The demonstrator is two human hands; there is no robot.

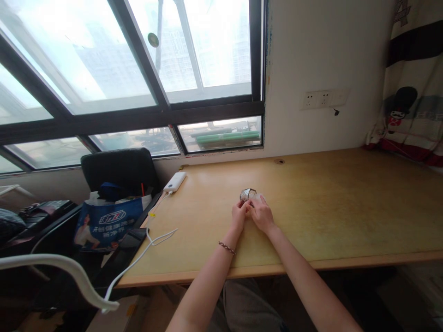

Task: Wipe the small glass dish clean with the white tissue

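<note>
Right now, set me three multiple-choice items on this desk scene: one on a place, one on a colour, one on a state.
1. Where does the power bank lie on the desk?
A. at the far left corner, near the window
B. at the right end, by the curtain
C. at the near edge, in the middle

2. What colour is the power bank's cable?
A. black
B. white
C. red

3. How do the two hands stand?
A. both flat on the desk, far apart
B. close together at a small crumpled shiny object
C. both off the desk

Answers:
1 A: it sits at the desk's far left corner, below the window.
2 B: the cable shows white against the wood.
3 B: the left hand and right hand meet at the object.
</note>
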